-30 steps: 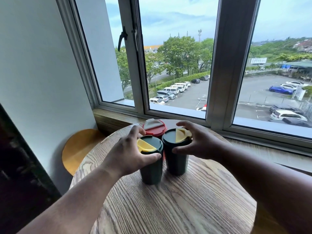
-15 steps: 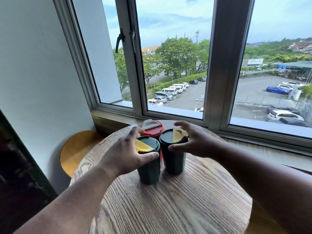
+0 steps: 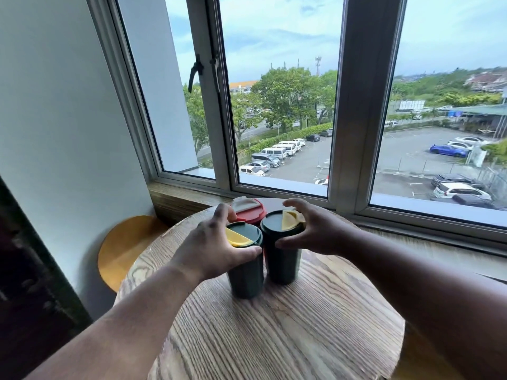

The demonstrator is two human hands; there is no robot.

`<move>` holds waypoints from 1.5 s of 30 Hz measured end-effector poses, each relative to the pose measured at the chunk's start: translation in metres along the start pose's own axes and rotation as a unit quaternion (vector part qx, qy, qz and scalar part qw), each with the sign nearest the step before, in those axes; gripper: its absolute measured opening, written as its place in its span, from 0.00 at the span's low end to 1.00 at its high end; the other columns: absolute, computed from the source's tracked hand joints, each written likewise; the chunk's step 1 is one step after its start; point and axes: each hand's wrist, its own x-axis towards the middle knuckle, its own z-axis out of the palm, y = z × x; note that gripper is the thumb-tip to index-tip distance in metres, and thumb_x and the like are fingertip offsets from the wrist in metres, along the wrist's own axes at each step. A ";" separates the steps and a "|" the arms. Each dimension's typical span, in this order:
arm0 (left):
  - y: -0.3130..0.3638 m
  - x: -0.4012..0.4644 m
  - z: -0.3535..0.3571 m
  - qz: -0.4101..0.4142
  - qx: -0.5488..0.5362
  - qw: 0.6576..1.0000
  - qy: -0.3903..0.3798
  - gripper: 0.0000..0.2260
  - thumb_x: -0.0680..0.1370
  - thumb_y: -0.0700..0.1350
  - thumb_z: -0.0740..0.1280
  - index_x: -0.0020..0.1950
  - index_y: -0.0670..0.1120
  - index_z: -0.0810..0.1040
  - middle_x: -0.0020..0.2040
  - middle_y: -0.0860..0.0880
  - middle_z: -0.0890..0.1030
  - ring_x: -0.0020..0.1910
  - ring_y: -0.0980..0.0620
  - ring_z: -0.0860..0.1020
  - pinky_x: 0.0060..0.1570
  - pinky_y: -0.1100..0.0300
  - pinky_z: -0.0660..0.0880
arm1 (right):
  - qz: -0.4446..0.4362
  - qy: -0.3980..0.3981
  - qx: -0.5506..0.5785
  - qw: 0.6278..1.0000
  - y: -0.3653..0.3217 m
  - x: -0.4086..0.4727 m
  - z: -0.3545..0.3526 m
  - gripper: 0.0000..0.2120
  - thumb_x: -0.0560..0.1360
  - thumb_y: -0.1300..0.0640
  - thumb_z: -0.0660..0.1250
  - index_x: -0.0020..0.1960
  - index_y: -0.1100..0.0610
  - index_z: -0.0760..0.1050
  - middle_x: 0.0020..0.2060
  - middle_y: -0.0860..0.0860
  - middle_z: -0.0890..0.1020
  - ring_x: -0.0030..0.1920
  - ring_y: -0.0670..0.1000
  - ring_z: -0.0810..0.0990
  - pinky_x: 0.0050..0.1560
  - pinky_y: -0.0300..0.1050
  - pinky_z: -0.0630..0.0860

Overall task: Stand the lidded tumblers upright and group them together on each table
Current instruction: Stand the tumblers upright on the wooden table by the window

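Three lidded tumblers stand upright and close together on a round wooden table point(image 3: 274, 338). My left hand point(image 3: 208, 245) grips the near left dark green tumbler point(image 3: 245, 275) around its rim; its lid has a yellow flap. Around the top of the right dark green tumbler point(image 3: 282, 266), also yellow-flapped, my right hand point(image 3: 315, 233) is wrapped. Behind the two stands a red tumbler point(image 3: 251, 212) with a pale flap, mostly hidden by them and by my left fingers.
A round yellow wooden stool point(image 3: 123, 248) sits low to the left of the table by the white wall. A wooden sill point(image 3: 181, 198) and a large window run right behind the table. A dark panel point(image 3: 33, 283) fills the left edge.
Both hands stay on the green tumblers, which hardly move. The view has shifted slightly, so the group sits a little lower and further right in the frame.
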 end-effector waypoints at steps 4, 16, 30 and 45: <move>0.000 0.000 -0.001 0.000 0.005 1.000 0.003 0.35 0.65 0.68 0.74 0.64 0.56 0.64 0.59 0.52 0.77 0.52 0.50 0.77 0.45 0.59 0.76 | -0.001 -0.007 -0.002 1.000 -0.002 0.000 0.000 0.46 0.63 0.41 0.79 0.75 0.44 0.62 0.72 0.52 0.71 0.70 0.53 0.70 0.68 0.50 0.69; 0.001 -0.002 -0.003 0.001 0.029 1.000 -0.001 0.34 0.68 0.71 0.71 0.67 0.58 0.63 0.64 0.52 0.76 0.54 0.51 0.76 0.49 0.56 0.79 | -0.001 -0.022 -0.016 1.000 -0.003 0.003 -0.001 0.47 0.63 0.40 0.79 0.76 0.44 0.60 0.73 0.50 0.69 0.70 0.53 0.69 0.69 0.49 0.69; 0.016 0.003 -0.024 0.105 0.068 0.984 0.130 0.16 0.75 0.62 0.66 0.56 0.54 0.78 0.55 0.53 0.82 0.49 0.50 0.79 0.45 0.54 0.78 | -0.034 0.128 -0.029 0.991 0.000 -0.006 -0.011 0.23 0.75 0.41 0.68 0.65 0.51 0.74 0.57 0.49 0.78 0.57 0.50 0.77 0.59 0.47 0.74; 0.107 -0.003 -0.009 0.403 0.083 0.911 -0.011 0.16 0.75 0.62 0.63 0.55 0.53 0.77 0.49 0.55 0.82 0.46 0.51 0.81 0.46 0.55 0.79 | 0.179 0.155 -0.211 0.948 -0.013 -0.137 -0.035 0.09 0.69 0.43 0.65 0.43 0.48 0.76 0.38 0.46 0.81 0.40 0.50 0.80 0.41 0.44 0.77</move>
